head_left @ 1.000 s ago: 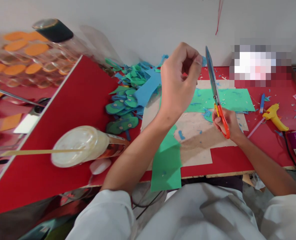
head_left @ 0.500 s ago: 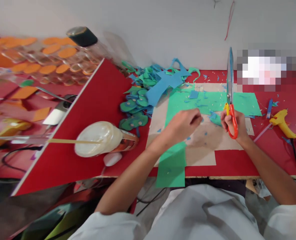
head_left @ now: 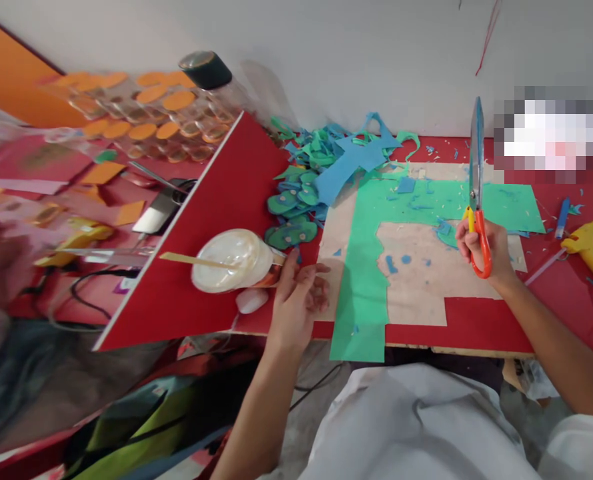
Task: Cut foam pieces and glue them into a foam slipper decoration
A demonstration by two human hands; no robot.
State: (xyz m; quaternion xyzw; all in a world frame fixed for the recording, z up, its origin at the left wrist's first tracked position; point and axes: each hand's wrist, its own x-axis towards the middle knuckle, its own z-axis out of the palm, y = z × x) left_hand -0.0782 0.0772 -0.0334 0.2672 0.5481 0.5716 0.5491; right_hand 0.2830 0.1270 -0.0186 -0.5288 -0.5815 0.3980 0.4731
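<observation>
Scissors (head_left: 476,177) held upright in right hand (head_left: 495,250), left hand (head_left: 295,300) loosely spread beside lidded cup (head_left: 253,259), label (head_left: 275,271) unreadable

lit evenly, moderately bright. softly shadowed on wall (head_left: 356,60) beyond left hand (head_left: 296,297). blurred left of it, around orange lids (head_left: 179,101). pixelated past right hand (head_left: 486,253). stretched wide toward frame edges.

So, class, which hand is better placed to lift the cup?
Likely the left hand: it is close beside the cup and loosely open, while the right hand holds scissors farther away.
</observation>
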